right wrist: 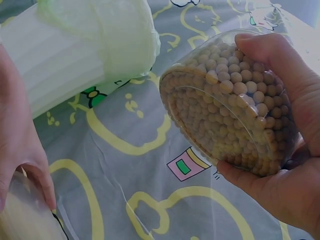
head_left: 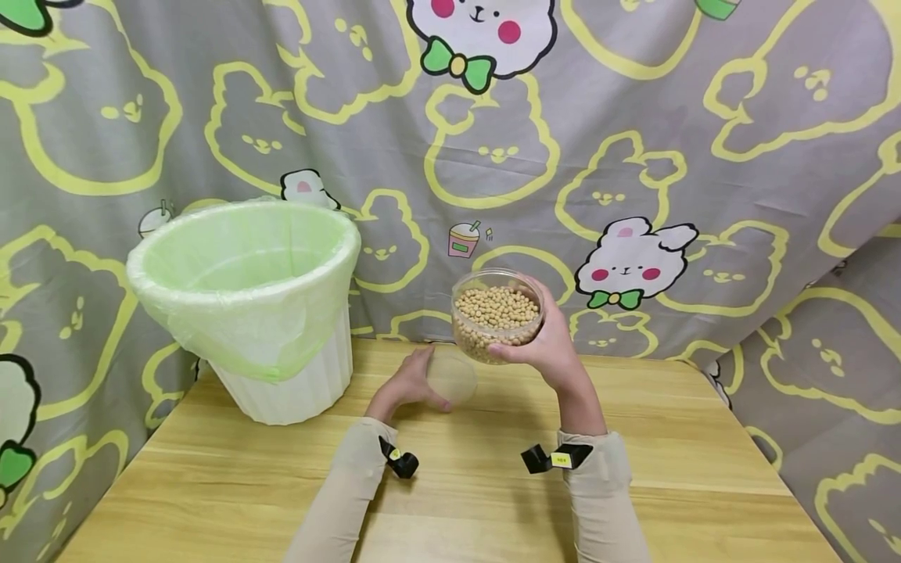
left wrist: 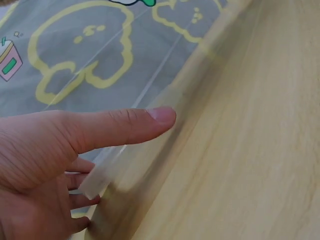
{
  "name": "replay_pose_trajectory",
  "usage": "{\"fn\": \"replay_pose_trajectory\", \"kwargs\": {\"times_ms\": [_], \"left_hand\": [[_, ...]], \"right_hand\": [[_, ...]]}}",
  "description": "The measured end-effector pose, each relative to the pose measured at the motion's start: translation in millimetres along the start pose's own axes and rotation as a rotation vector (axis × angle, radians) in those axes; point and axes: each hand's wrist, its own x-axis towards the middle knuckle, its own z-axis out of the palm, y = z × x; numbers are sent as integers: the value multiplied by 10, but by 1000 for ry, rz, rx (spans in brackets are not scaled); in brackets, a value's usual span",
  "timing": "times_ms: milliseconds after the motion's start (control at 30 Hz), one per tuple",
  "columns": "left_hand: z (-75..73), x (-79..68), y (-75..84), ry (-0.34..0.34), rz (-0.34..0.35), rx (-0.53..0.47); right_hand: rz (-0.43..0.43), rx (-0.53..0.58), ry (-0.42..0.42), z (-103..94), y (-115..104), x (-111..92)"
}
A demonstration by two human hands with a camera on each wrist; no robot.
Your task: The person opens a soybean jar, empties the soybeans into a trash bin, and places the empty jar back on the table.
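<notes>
My right hand (head_left: 556, 348) grips a clear round plastic jar (head_left: 461, 332) and holds it raised above the back of the table. Small round beige balls (head_left: 497, 306) fill much of it, and its top is uncovered. In the right wrist view, the thumb and fingers wrap the jar's side, and the balls (right wrist: 220, 120) show through its base. Lower and to the left, my left hand (head_left: 410, 381) holds a thin translucent round lid (head_left: 454, 379) by its edge. The left wrist view shows the thumb on one side of the lid (left wrist: 95, 182) and the fingers at the other.
A white ribbed bin (head_left: 310, 391) with a pale green liner bag (head_left: 281, 344) stands at the table's back left. The wooden table (head_left: 464, 500) ends against a grey curtain (head_left: 394, 156) with yellow cartoon outlines. Both sleeves carry small black wrist cameras.
</notes>
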Motion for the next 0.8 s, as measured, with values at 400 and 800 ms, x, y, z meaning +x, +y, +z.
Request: {"fn": "replay_pose_trajectory", "kwargs": {"times_ms": [400, 800], "left_hand": [[-11, -16, -10, -33, -4, 25], [-187, 2, 359, 343, 179, -146]], "right_hand": [[-7, 17, -6, 5, -10, -6], [-11, 18, -3, -11, -43, -19]]}}
